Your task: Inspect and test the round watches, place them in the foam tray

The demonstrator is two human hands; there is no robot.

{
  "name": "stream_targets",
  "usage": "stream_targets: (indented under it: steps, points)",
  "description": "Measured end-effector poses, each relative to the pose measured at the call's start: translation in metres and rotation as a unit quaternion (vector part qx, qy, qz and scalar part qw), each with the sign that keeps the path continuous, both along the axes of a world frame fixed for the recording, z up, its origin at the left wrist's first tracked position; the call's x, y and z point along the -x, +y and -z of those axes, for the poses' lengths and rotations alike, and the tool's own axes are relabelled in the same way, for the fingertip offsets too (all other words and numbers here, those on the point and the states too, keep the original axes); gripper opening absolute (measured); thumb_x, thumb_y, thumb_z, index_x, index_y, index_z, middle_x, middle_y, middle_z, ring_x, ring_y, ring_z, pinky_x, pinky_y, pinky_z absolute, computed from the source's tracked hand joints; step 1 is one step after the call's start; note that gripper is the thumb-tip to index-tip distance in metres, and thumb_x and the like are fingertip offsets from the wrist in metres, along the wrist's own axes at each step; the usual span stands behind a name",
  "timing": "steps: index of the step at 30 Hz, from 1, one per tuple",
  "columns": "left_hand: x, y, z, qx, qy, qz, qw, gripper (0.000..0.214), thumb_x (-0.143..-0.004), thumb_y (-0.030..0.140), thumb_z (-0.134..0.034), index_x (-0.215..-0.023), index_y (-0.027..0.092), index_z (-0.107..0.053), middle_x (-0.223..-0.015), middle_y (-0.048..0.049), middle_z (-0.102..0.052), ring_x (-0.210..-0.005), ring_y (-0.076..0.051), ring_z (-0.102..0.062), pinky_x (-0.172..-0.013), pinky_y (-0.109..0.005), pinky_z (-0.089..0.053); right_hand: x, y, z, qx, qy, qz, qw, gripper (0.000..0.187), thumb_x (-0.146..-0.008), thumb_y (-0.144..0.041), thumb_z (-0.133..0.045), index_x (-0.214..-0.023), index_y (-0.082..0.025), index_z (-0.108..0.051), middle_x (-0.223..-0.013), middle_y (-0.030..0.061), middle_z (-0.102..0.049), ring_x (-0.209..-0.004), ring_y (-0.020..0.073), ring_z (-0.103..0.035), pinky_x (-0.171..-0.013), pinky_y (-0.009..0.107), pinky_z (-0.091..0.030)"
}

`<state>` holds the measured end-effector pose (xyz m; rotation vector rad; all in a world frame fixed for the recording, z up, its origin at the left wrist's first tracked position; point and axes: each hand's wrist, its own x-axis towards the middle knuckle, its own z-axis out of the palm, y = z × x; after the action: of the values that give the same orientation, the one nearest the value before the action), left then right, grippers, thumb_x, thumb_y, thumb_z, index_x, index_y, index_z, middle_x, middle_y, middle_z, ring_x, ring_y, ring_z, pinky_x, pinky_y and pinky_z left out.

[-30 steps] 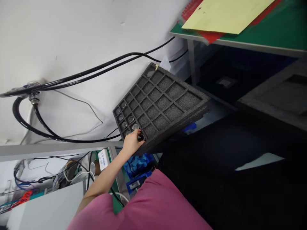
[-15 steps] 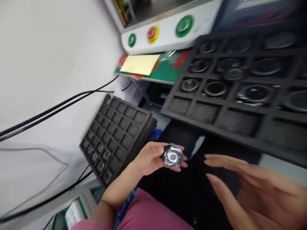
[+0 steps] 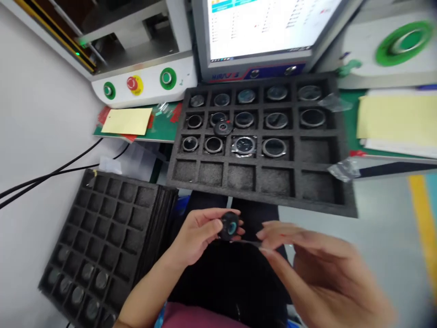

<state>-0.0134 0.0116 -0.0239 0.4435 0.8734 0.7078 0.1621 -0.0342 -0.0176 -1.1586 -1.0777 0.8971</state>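
Between the thumb and fingers of my left hand (image 3: 201,234) is a round black watch case (image 3: 228,225), its face showing a bluish ring. A thin strip of clear plastic film (image 3: 251,243) stretches from beside the case's lower edge to my right hand (image 3: 314,264). Thumb and forefinger of that hand are pinched on the film's end. Both hands are in front of a large grey foam tray (image 3: 259,193) holding several round watch cases in its compartments. One black watch case (image 3: 223,128) lies across a divider of the tray rather than down in a compartment.
A stack of foam trays (image 3: 112,218) stands at the lower left, with several discs in the top one. Behind are a monitor (image 3: 262,32) and a machine panel with buttons (image 3: 136,84). Crumpled clear film (image 3: 344,169) sits at the large tray's right edge. Yellow paper (image 3: 398,118) lies right.
My view has swung right, bringing the monitor in. The film that covered the watch case now stretches away from it; my right hand has closed from open onto the film.
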Motion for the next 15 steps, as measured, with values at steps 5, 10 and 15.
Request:
stream_targets:
  steps: [5,10,15]
  points:
    - [0.003,0.011,0.004,-0.002,0.020,-0.024,1.000,0.036,-0.076,0.039,-0.079,-0.103,0.016,-0.078,-0.093,-0.0100,-0.078,-0.086,-0.018,-0.073,-0.076,-0.022,-0.059,-0.075,0.039,0.004,0.104,0.016,0.272,0.957,0.042,-0.054,-0.014,-0.087,-0.088,-0.023,-0.064,-0.071,-0.0001,-0.067,-0.065,0.0162,-0.065,-0.066,0.032,-0.054]
    - [-0.002,0.016,0.007,0.022,-0.003,0.030,0.999,0.039,-0.074,0.037,-0.081,-0.106,0.015,-0.076,-0.096,-0.0109,-0.078,-0.088,-0.019,-0.073,-0.079,-0.023,-0.060,-0.136,0.089,0.016,0.221,0.058,0.247,0.942,0.040,-0.048,-0.013,-0.083,-0.082,-0.016,-0.062,-0.060,0.0003,-0.066,-0.054,0.0109,-0.058,-0.058,0.026,-0.044]
    - [-0.015,0.023,0.006,0.013,-0.019,0.042,0.999,0.037,-0.074,0.035,-0.081,-0.106,0.016,-0.077,-0.096,-0.0093,-0.078,-0.090,-0.018,-0.073,-0.081,-0.022,-0.060,-0.144,0.137,0.024,0.234,0.031,0.222,0.946,0.030,-0.061,-0.010,-0.077,-0.086,-0.011,-0.061,-0.059,-0.0003,-0.065,-0.053,0.0085,-0.057,-0.057,0.027,-0.039]
